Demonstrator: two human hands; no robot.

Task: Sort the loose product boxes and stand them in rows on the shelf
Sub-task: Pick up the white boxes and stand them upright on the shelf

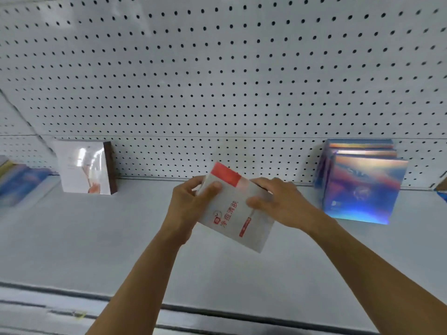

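Both hands have a grip on the same white box with red print [235,209]: left hand [191,206] wraps the left edge with the thumb across the front, right hand [278,204] pinches the right side. The box is tilted and held above the middle of the shelf [121,238], not touching it as far as I can tell. So this looks like the placing step for this one. Off to the right there's a row of shiny holographic boxes [362,187] standing up already, and a white box with a dark spine [84,168] stands on the left. Next it probably needs squaring upright and setting down in the open gap between them, near the pegboard back [217,68].
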